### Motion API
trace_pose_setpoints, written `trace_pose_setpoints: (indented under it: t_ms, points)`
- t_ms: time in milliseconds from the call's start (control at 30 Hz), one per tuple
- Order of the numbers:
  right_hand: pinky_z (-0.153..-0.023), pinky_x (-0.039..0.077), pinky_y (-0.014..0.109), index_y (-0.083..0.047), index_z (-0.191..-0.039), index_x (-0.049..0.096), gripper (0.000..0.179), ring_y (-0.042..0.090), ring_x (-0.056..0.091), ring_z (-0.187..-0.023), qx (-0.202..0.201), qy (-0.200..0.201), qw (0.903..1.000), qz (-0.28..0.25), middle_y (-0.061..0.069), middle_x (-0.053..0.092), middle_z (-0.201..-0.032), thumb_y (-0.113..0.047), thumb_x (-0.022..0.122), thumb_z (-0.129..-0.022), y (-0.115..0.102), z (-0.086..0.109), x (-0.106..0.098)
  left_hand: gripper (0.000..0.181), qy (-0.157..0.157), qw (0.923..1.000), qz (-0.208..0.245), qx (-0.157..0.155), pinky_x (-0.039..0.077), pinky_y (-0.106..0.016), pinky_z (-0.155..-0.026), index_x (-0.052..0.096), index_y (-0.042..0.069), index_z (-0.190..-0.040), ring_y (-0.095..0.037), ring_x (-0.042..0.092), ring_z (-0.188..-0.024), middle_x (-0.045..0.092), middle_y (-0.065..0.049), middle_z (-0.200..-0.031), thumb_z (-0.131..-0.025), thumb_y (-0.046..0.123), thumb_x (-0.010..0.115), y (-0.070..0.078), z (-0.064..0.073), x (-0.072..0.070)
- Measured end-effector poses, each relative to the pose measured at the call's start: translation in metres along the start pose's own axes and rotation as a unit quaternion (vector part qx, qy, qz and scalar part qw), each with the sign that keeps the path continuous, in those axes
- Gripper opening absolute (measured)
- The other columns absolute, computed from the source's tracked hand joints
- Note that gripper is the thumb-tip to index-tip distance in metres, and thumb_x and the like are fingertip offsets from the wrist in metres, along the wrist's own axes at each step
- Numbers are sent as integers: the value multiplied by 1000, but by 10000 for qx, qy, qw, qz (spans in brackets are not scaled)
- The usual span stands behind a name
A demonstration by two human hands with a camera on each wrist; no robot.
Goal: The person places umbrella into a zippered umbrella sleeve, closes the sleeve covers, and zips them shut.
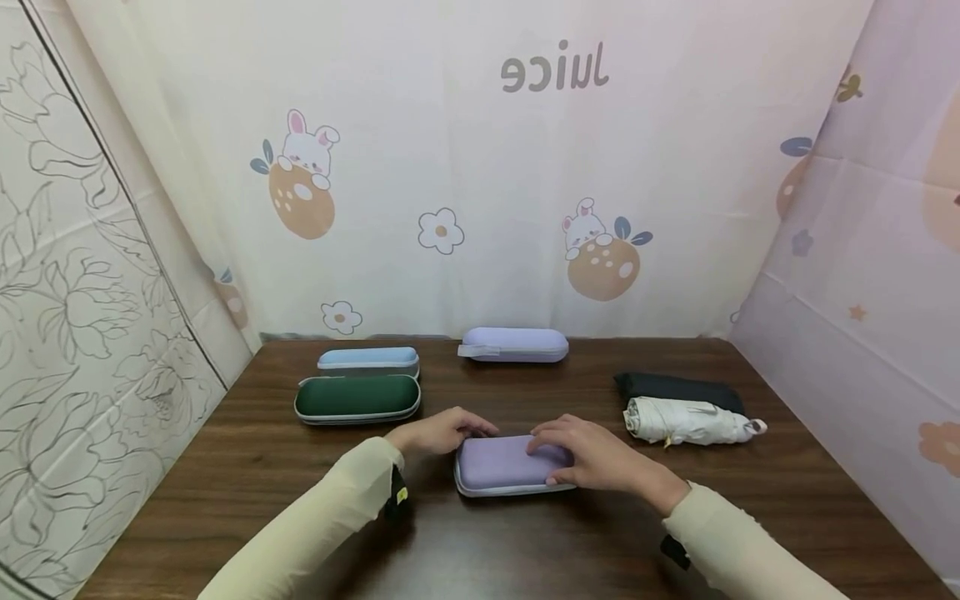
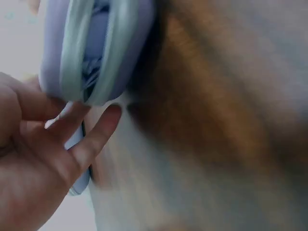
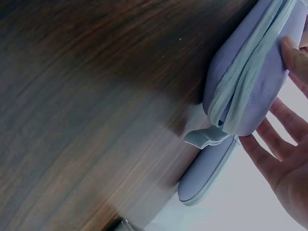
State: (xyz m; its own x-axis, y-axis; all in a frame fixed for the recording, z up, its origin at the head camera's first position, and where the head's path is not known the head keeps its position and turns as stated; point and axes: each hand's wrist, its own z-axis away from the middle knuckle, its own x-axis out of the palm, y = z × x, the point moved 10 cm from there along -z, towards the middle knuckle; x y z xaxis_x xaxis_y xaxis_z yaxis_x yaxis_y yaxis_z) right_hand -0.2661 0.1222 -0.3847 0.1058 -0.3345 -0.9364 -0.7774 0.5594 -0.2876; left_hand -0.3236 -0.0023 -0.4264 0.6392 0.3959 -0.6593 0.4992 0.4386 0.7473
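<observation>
A purple zippered case (image 1: 504,463) with a pale zip band lies on the table in front of the person. In the left wrist view, the zip of the case (image 2: 98,48) is parted at its end, with bluish fabric in the gap. The left hand (image 1: 442,432) is at the case's left back corner, its fingers fairly straight and the fingertips right at that end. The right hand (image 1: 592,454) holds the right end, thumb at the near edge and fingers over the top. In the right wrist view, the thumb (image 3: 294,57) presses on the lid of the case.
Behind stands a lavender case (image 1: 517,344) with a strap. At the left are a green case (image 1: 358,397) and a light blue case (image 1: 367,358). On the right lie a white folded umbrella (image 1: 686,421) and a black one (image 1: 675,388). Printed curtains (image 1: 450,167) border the wooden table (image 1: 480,550).
</observation>
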Motion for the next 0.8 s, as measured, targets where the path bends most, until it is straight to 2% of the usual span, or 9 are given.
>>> trace_pose_setpoints:
  t_ms: [167,300,400,600,800]
  points:
    - [-83,47,40,-23,-114,64,39,19,55,-104,-31,-81,9998,187,1,60,-122,-28,79,-78,-4,-3,0,42,-552,9976,145,404,45,-26,-90,61,-5,-123,-12,57,-109,63,-13,-121,-89,-20,41,3,-13,1]
    - [-82,47,41,-24,-116,64,42,20,54,-102,23,-253,9992,302,2,60,-122,-27,80,-77,-8,-5,2,34,-764,9951,77,620,47,-24,-87,61,-8,-121,-10,58,-105,64,-16,-117,-91,-16,47,7,-22,5]
    - [-83,46,43,-25,-119,63,46,21,54,-102,55,-422,9982,419,3,59,-121,-27,81,-76,-11,-8,3,28,-710,9957,-149,570,48,-21,-81,65,-6,-116,-5,59,-96,68,-12,-110,-92,-11,51,7,-27,6]
    - [-83,46,42,-27,-128,60,56,21,56,-100,-71,-733,9934,884,5,60,-117,-24,81,-76,-18,-15,6,19,-531,9967,-561,235,47,-19,-69,72,-4,-100,-2,56,-76,70,-5,-91,-91,-8,55,8,-31,3]
    - [-76,48,35,-27,-126,61,46,15,56,-91,-95,-691,9922,1035,1,60,-109,-42,70,-84,-20,-20,9,16,-210,9920,-1240,139,44,-18,-64,69,5,-84,-3,51,-69,64,3,-80,-92,-3,58,4,-34,0]
